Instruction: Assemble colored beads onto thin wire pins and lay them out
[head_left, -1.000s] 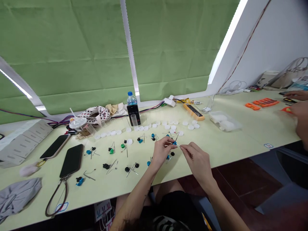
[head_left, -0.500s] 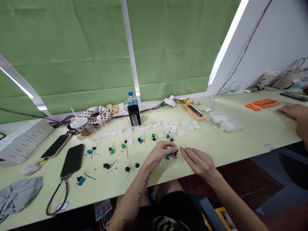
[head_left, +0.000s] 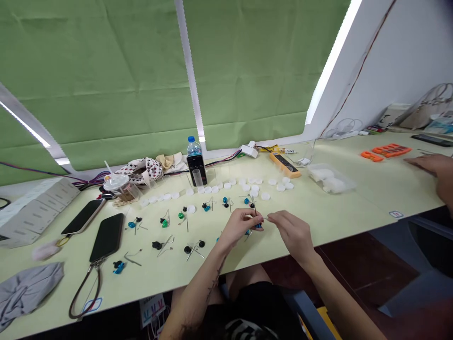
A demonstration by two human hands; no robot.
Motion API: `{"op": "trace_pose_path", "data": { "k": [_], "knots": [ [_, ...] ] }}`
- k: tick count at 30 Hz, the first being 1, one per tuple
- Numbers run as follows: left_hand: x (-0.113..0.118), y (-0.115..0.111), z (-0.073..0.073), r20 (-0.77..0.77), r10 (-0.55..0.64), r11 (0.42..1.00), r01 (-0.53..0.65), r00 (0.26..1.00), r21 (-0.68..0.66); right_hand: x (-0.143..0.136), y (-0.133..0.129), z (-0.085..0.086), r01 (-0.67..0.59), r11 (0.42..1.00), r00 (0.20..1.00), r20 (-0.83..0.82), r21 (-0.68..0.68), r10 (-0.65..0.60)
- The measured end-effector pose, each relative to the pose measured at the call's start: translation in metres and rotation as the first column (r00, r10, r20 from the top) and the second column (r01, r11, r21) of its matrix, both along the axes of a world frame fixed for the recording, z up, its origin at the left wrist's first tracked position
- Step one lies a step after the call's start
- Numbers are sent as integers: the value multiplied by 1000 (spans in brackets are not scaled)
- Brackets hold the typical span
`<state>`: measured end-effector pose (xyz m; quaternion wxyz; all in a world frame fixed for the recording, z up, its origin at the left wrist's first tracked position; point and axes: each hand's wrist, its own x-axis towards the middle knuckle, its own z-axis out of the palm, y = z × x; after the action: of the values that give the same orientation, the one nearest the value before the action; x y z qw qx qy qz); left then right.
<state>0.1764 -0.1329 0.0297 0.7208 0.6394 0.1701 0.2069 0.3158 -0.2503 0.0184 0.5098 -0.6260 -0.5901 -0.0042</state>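
Observation:
My left hand pinches a small blue part above the table's front edge; the fingers cover most of it. Close to its right, my right hand has its fingertips together on a thin metal rod, which points at the blue part. A dark thin piece stands up near the left fingertips. Just below the hands, another blue piece lies on the table. Groups of small blue, green and black knobs with thin metal rods are spread to the left, such as a green knob and a black knob.
White round caps lie in a row behind the hands. A phone showing a timer leans on a bottle. Farther right are a yellow multimeter-like device, a clear bag and another person's hand.
My right hand has closed its fingertips, and the thin rod now shows between my hands. The left hand keeps the blue part in nearly the same place.

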Motion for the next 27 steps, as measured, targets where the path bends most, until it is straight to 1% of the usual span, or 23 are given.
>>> {"op": "trace_pose_path", "data": {
  "k": [1,2,3,4,6,7,8,9,11,12,14,15,16,17,18,19,20,21,23,24,25,26,27],
  "knots": [
    [-1,0,0,2,-13,1000,13,1000,-27,0,-2,0,-34,999,999,30,29,33],
    [-3,1,0,-1,-13,999,13,1000,-45,1,-3,-1,-62,997,998,10,38,62],
    [-4,2,0,-6,0,999,0,1000,-51,2,-4,-1,-80,996,995,-61,28,82],
    [-4,3,-1,-11,26,999,-26,1000,-45,3,-4,0,-93,996,982,-168,1,92],
    [-3,4,-3,-17,92,996,-92,996,-3,4,-2,1,-146,984,920,-380,-102,97],
    [-2,4,-4,-19,116,993,-115,993,21,5,-1,2,-183,970,892,-441,-158,96],
    [-1,5,-4,-22,125,991,-124,992,40,5,0,3,-214,954,882,-461,-211,96],
    [0,4,-4,-25,124,991,-122,992,47,5,1,3,-225,942,893,-439,-251,96],
    [-1,4,-2,-28,85,996,-85,996,18,7,1,3,-174,952,952,-289,-253,98],
    [-2,4,-1,-28,54,999,-54,998,-9,8,1,3,-141,966,978,-183,-216,102],
    [-5,4,2,-26,-11,998,10,1000,-57,10,-1,1,-125,984,992,5,-130,127],
    [-6,5,2,-29,-36,997,34,999,-68,11,-1,1,-131,986,989,56,-99,137],
    [-6,5,2,-34,-42,997,40,999,-71,11,-1,0,-125,989,990,59,-79,130],
    [-6,6,1,-40,-23,998,20,999,-64,11,0,-1,-100,993,995,8,-69,100],
    [-5,6,0,-47,19,999,-21,999,-41,11,0,-2,-65,995,994,-90,-79,58],
    [-3,6,-2,-55,74,997,-74,996,0,10,2,-2,-42,992,976,-218,-116,16],
    [-1,6,-3,-65,128,991,-124,990,57,9,3,-3,-52,983,936,-353,-179,-15],
    [1,5,-4,-70,175,978,-165,982,131,7,5,-3,-99,962,878,-477,-253,-35],
    [4,1,-5,-63,223,935,-196,973,295,4,8,-4,-269,894,754,-656,-360,-37],
    [5,0,-4,-56,228,910,-192,972,367,3,9,-4,-337,867,703,-710,-367,-27],
    [6,-2,-4,-49,228,887,-187,972,422,2,10,-4,-380,856,667,-745,-351,-9],
    [6,-3,-3,-41,230,869,-186,972,459,2,12,-3,-399,858,651,-759,-324,17],
    [6,-3,-3,-38,233,858,-187,972,478,1,12,-3,-399,869,660,-750,-294,50]
  ]
}}
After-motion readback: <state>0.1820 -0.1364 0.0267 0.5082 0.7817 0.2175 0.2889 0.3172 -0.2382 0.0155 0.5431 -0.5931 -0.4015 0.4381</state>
